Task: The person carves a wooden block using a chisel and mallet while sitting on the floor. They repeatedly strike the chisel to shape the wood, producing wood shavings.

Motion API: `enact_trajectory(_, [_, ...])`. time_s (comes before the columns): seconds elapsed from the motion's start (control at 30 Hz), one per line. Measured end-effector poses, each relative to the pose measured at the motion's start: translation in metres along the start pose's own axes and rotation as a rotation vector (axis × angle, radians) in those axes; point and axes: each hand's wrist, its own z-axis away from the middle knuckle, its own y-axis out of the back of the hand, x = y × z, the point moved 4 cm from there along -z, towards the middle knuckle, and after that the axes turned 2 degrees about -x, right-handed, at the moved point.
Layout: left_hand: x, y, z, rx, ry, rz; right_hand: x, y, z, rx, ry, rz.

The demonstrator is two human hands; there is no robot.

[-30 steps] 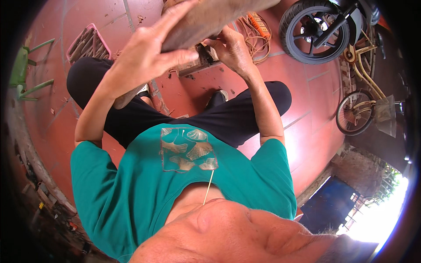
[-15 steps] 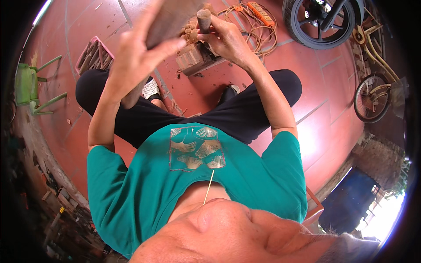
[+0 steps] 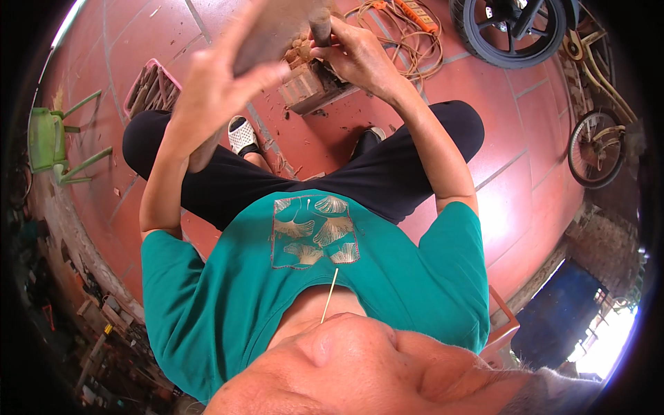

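Observation:
My left hand (image 3: 214,83) is raised at the upper left, smeared by motion, with its thumb stretched out. It holds a long, flat brown-grey piece (image 3: 266,38) whose narrower end shows below the wrist; its exact kind I cannot make out. Across from it, my right hand (image 3: 360,55) is closed around a short, round wooden handle (image 3: 320,28). Whatever the handle joins to is hidden. Under the hands on the floor stands a wooden block (image 3: 302,88), with brown lumpy pieces (image 3: 299,52) behind it.
A pink basket (image 3: 153,86) of wood sticks and a green plastic stool (image 3: 48,138) are on the left. An orange power strip (image 3: 415,15) with a coiled cord (image 3: 425,59) lies beyond my right hand. A motorbike wheel (image 3: 512,31) and a bicycle wheel (image 3: 596,149) stand at right.
The whole view has shifted slightly. The round handle now sits a little higher and closer to the flat piece. Both hands keep their holds.

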Motion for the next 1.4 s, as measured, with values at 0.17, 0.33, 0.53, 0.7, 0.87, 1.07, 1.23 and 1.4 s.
enact_trajectory(0.17, [-0.009, 0.001, -0.008, -0.063, -0.029, -0.017, 0.001, -0.001, 0.005, -0.048, -0.036, 0.025])
enact_trajectory(0.33, [0.034, 0.018, -0.014, 0.114, 0.271, 0.384, 0.001, -0.002, 0.003, -0.034, -0.029, 0.081])
enact_trajectory(0.53, [-0.014, -0.017, -0.006, -0.109, 0.068, 0.084, 0.007, -0.003, 0.003, -0.026, -0.048, -0.063])
enact_trajectory(0.7, [-0.033, -0.006, 0.001, -0.11, 0.246, 0.181, 0.009, 0.0, 0.007, -0.019, -0.036, -0.021])
enact_trajectory(0.87, [-0.018, 0.007, -0.006, -0.024, 0.035, 0.192, 0.007, 0.012, 0.01, 0.021, -0.074, 0.01])
enact_trajectory(1.07, [-0.015, 0.01, -0.001, 0.028, 0.091, 0.201, -0.001, 0.012, 0.013, -0.001, -0.135, -0.028])
enact_trajectory(1.23, [-0.021, 0.013, -0.001, 0.048, 0.047, 0.196, -0.003, 0.003, 0.012, -0.01, -0.073, -0.109])
enact_trajectory(1.4, [-0.025, 0.012, 0.005, 0.028, 0.044, 0.172, -0.008, -0.011, 0.015, -0.094, 0.097, 0.06])
